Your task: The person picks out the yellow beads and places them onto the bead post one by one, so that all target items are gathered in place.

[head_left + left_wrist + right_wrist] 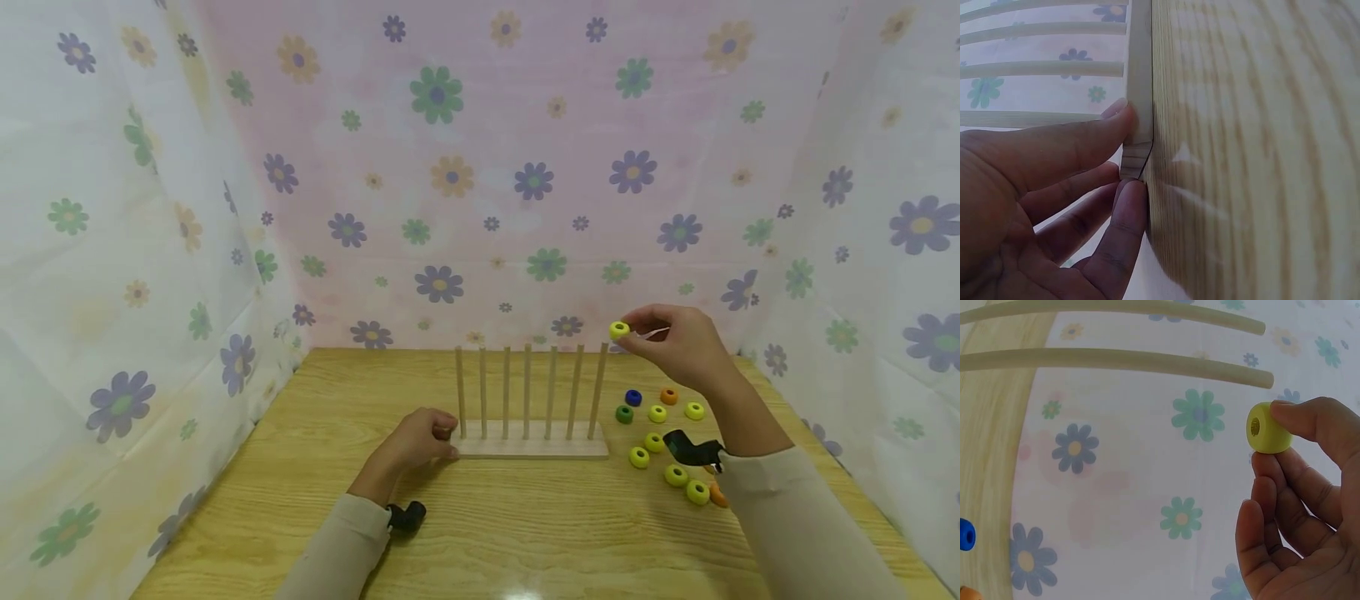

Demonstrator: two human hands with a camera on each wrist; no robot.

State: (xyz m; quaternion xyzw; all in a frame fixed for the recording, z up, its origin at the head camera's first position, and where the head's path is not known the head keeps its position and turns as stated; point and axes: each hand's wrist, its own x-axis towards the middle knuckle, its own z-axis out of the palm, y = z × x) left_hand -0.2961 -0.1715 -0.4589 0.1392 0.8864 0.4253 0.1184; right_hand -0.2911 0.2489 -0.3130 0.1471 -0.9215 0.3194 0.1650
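Observation:
Between thumb and fingertips, my right hand pinches a yellow bead with a hole through it. In the head view it is beside the top of the rightmost peg. The right wrist view shows the yellow bead just past the peg's end, apart from it. A wooden peg rack, a flat base with a row of several upright dowels, stands on the table. My left hand grips the left end of its base, and in the left wrist view thumb and fingers close around that corner.
Loose beads lie on the wooden table right of the rack: several yellow ones, a blue bead, a green bead and orange ones. Flower-patterned cloth walls the back and both sides.

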